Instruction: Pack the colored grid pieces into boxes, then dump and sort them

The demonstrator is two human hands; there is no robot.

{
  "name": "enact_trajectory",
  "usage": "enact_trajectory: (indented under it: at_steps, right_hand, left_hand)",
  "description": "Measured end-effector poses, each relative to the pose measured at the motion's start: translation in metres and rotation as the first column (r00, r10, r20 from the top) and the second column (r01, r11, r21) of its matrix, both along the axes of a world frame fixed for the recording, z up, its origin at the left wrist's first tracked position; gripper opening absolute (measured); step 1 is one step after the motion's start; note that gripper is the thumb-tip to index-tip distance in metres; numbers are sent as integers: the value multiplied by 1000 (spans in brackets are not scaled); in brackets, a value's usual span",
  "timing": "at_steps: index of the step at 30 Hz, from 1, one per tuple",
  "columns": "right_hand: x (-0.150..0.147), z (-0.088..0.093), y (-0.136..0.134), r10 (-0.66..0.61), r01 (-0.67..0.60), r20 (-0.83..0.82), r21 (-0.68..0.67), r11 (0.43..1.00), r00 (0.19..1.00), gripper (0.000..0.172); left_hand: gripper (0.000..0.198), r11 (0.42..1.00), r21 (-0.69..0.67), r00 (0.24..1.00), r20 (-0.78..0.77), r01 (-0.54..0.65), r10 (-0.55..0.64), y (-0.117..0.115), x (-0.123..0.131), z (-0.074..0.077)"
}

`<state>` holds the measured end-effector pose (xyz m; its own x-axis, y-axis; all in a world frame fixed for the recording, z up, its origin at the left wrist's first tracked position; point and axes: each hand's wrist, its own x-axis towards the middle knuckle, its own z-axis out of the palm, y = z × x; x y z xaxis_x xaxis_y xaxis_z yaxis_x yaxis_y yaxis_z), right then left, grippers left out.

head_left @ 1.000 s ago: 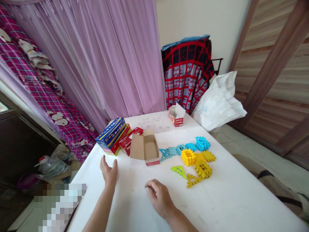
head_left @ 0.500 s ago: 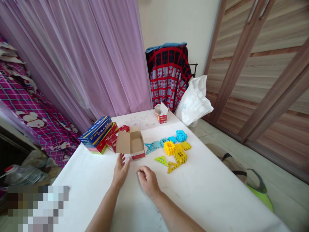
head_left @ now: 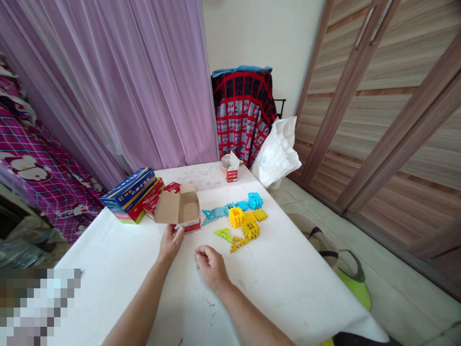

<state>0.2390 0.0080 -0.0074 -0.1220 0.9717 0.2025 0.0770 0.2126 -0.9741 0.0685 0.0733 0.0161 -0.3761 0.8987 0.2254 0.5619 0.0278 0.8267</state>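
Note:
My left hand is at the near side of an open cardboard box, its lid folded out to the left. Its thumb and fingers are apart, and the fingertips reach under the lid flap; whether they press on the box I cannot tell. On the tabletop, my right hand rests with fingers curled in and nothing seen in them. Beyond it lie a green triangular plastic piece, yellow interlocking pieces partly joined into cubes, and a row of blue pieces leading to a blue cube.
Blue, red and green boxes are stacked at the table's left edge. A small open red box stands at the far edge. A white plastic bag is beside the far right corner, near a cloth-draped chair.
My left hand has moved forward, its fingertips now under the box's lid flap. My right hand stays curled on the table. The head view has turned slightly right.

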Motion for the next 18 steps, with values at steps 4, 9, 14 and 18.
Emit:
enact_trajectory:
  at_steps: [4,9,14,18]
  right_hand:
    - [12,2,-4,67,-72,-68,-74,995,995,18]
    - [42,2,-8,81,-85,-61,-65,994,995,17]
    - [64,4,-9,90,-90,-8,-66,994,996,18]
    - [66,8,-10,95,-95,102,2,995,990,18]
  left_hand:
    - [37,999,-41,999,-36,-23,22,1,2,2]
    - [34,998,-55,997,-69,-34,30,-1,6,7]
    - [32,996,-72,997,-69,-50,45,-1,6,7]
    - [31,995,-87,998,-41,-50,46,5,8,5]
